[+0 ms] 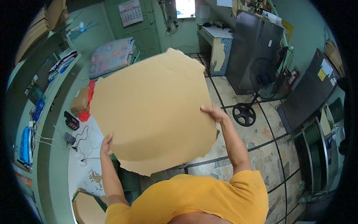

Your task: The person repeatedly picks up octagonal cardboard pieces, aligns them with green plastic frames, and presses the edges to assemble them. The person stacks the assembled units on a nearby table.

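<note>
A large tan sheet of cardboard (153,112) with ragged, torn-looking edges fills the middle of the head view, held up before me. My left hand (107,145) grips its lower left edge. On the opposite side, my right hand (214,113) is closed on the right edge, thumb lying on the face toward me. The fingers of both hands are partly hidden behind the sheet. Below my left hand, a white tabletop (80,168) carries a scatter of small tan pieces (96,179). A cardboard piece with a dark green edge (87,209) lies near my left forearm.
Along the left stand a small brown box (80,100), a black device (71,121) and cables (80,143). A black stand fan (257,84) is on the tiled floor (257,130) at right, near a dark refrigerator (253,48). A folded mattress (112,58) sits behind the sheet.
</note>
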The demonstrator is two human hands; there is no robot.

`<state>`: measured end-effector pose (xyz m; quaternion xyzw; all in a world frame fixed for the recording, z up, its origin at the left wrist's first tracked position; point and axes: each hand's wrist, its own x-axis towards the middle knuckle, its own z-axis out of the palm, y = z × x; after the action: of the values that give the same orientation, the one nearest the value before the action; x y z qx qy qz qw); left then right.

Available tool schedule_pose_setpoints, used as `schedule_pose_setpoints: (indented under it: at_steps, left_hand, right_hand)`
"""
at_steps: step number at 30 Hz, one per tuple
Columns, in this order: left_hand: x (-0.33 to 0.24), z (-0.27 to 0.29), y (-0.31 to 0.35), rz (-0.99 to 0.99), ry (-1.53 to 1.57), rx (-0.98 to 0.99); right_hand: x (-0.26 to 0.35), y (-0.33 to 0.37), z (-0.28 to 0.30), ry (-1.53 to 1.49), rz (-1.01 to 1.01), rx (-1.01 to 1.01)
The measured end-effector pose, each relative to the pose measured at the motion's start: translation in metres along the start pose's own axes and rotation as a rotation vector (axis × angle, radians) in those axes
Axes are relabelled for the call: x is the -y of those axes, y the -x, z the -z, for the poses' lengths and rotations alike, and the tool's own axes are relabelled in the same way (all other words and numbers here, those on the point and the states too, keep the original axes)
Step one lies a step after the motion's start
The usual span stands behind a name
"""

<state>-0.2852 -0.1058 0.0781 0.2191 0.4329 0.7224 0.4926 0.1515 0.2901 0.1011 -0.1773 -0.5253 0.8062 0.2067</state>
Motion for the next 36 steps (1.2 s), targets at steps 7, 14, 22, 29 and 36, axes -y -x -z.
schedule_pose_setpoints:
  at_steps: [7,14,22,29,36]
  left_hand:
    - [0.009,-0.117,-0.080,-0.423,-0.198,-0.296]
    - [-0.034,-0.176,-0.092,-1.049,-0.726,-0.689]
    - [-0.130,-0.201,-0.042,-1.376,-1.320,-0.327]
    - [-0.094,-0.113,-0.068,-0.934,-0.935,-0.418]
    - [0.007,-0.092,-0.073,-0.136,-0.086,0.010]
  right_hand:
    - [0.038,-0.067,-0.058,1.120,0.532,-0.920]
    - [0.068,-0.042,-0.102,1.356,0.928,-0.996]
    - [0.173,0.036,-0.112,1.108,0.831,-0.148]
    - [0.170,0.043,-0.035,0.333,0.448,-0.216]
    - [0.106,-0.005,-0.007,0.807,0.528,-0.652]
